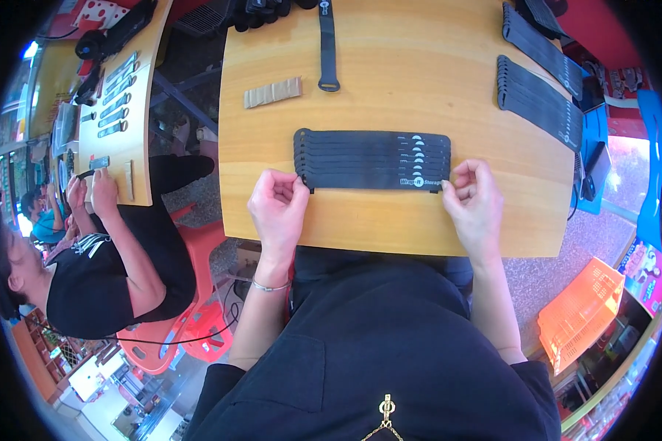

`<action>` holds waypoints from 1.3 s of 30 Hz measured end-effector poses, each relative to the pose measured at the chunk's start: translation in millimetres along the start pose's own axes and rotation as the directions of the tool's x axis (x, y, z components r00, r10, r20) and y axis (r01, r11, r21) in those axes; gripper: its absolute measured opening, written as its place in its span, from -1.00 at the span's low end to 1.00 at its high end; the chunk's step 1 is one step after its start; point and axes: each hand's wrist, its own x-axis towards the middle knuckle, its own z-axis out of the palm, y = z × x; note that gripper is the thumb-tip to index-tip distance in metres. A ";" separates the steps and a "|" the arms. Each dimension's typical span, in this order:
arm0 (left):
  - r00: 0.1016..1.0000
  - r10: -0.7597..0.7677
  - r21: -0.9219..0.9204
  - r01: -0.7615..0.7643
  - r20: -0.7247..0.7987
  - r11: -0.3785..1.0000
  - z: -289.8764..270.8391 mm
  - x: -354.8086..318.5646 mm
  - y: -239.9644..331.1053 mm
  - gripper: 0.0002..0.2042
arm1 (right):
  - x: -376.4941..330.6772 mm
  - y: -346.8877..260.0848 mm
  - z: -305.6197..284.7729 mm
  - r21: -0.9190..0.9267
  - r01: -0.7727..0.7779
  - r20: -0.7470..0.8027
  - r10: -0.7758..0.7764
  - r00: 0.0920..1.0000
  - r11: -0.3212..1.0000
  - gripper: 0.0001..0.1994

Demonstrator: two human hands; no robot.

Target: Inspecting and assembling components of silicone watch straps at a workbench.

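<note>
Strap stack (357,176) on the wooden counter (390,224), pinched at both near corners.
The grip of the left hand (278,206) is closed on the near left corner; the grip of the right hand (478,209) is closed on the near right corner. White lettering and pale rounded marks repeat down the stack's right end. Beyond lie a single strap (329,55) and a brown strip (273,93).

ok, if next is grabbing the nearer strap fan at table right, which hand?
Right, probably: the right hand is at the right end of the centre stack, closer to that fan. Left hand is at the far-left end.
</note>
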 end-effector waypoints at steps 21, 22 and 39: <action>0.962 0.237 0.325 -0.270 0.137 0.906 -8.2 5.1 7.1 -0.88 | -5.6 8.8 1.8 0.024 0.039 -0.029 -0.038 0.999 0.999 -0.74; 0.951 0.276 0.369 -0.310 0.142 0.876 -8.9 4.7 7.5 -0.87 | -6.0 8.5 2.5 0.017 0.045 -0.034 -0.045 0.998 0.999 -0.76; 0.712 0.590 0.412 -0.702 0.381 0.581 -11.6 -30.4 31.1 -0.55 | -12.3 5.5 5.2 -0.039 0.205 -0.094 -0.208 0.974 0.978 -0.89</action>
